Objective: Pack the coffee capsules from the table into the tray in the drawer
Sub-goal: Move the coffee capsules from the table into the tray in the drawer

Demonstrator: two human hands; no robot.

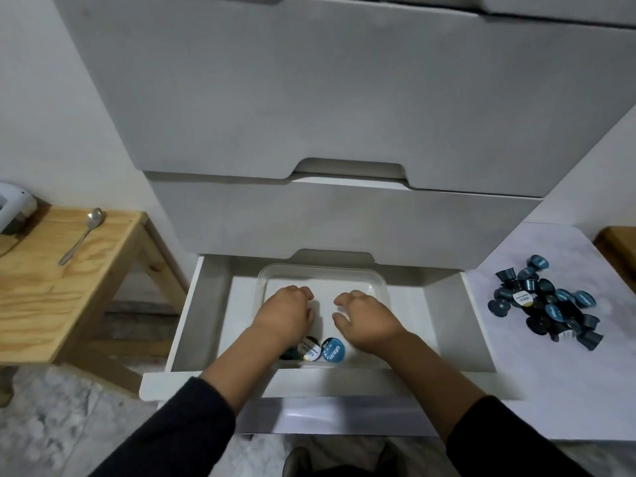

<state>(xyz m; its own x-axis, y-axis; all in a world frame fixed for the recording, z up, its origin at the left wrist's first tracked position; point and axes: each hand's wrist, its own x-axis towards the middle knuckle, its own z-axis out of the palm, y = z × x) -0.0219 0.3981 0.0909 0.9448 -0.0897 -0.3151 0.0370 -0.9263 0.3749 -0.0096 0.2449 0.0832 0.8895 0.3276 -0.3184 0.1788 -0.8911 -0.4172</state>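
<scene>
A heap of dark coffee capsules (545, 301), some showing blue foil lids, is lying on the white counter (568, 383) right of the open drawer (213, 304). Three more are sitting at the near edge of the clear tray (378, 284) inside it. Both hands are hovering over the tray, palms down. The left hand (287, 313) is showing loosely curled fingers, as is the right hand (366, 316); I cannot tell whether either grip is pinching anything.
</scene>
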